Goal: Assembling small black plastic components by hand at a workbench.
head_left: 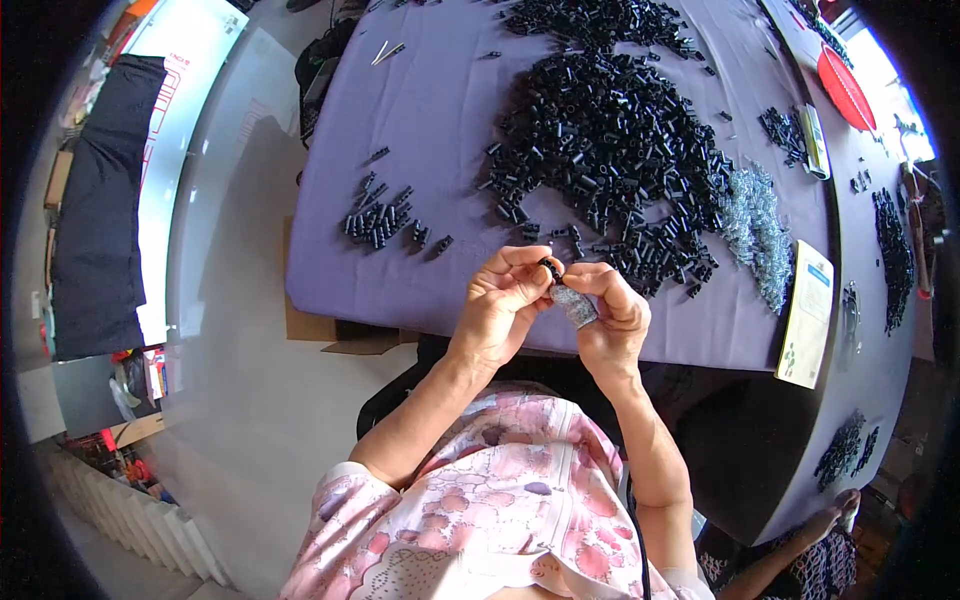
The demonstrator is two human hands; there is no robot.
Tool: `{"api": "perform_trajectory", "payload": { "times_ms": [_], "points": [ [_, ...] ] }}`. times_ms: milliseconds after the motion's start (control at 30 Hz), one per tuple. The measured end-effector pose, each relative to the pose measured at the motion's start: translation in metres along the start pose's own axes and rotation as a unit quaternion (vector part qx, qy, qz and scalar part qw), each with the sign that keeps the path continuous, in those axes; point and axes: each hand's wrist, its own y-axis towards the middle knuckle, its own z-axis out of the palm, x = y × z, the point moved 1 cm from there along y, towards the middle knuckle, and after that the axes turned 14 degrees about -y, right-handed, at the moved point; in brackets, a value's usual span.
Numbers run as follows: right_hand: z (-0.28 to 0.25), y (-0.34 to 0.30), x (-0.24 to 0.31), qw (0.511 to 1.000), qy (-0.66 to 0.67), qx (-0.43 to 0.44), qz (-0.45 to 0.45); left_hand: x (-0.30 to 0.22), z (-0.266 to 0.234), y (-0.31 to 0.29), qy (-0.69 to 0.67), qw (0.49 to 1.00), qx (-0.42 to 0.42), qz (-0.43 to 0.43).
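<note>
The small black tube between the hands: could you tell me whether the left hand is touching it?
Touching. The head view shows the left hand pinching the small black tube with its fingertips, no gap visible.

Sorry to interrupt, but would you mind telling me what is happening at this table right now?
A person seated at the purple-covered table holds a small black plastic tube between the fingertips of the left hand and right hand; the right hand also grips a bunch of small silvery metal springs. A large heap of black tubes and a pile of loose springs lie beyond, with a smaller group of tubes to the left.
</note>
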Motion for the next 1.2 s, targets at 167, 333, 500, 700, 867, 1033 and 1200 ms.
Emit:
{"api": "perform_trajectory", "payload": {
  "times_ms": [167, 333, 500, 700, 867, 1033, 1200],
  "points": [
    [0.000, -0.001, 0.002, 0.998, 0.045, 0.011, 0.029, -0.001, -0.001, 0.000, 0.015, 1.000, 0.004, 0.006],
    [0.001, -0.002, 0.007, 0.991, 0.120, 0.016, 0.064, 0.001, 0.002, 0.000, -0.026, 0.999, 0.036, 0.009],
    [0.004, -0.002, 0.011, 0.981, 0.169, 0.005, 0.097, 0.002, 0.004, -0.001, -0.011, 0.999, 0.039, 0.035],
    [0.001, 0.001, 0.011, 0.957, 0.251, 0.022, 0.141, 0.000, 0.011, -0.001, 0.015, 0.997, 0.049, 0.060],
    [0.003, 0.002, 0.012, 0.964, 0.233, 0.007, 0.126, 0.002, 0.012, -0.001, 0.008, 0.997, 0.051, 0.060],
    [0.002, 0.003, 0.001, 0.985, 0.153, 0.002, 0.081, 0.002, 0.003, 0.000, 0.003, 1.000, 0.026, 0.012],
    [-0.005, 0.006, -0.006, 0.983, 0.167, 0.037, 0.065, 0.001, 0.010, 0.000, 0.003, 0.999, -0.021, -0.027]
  ]
}}
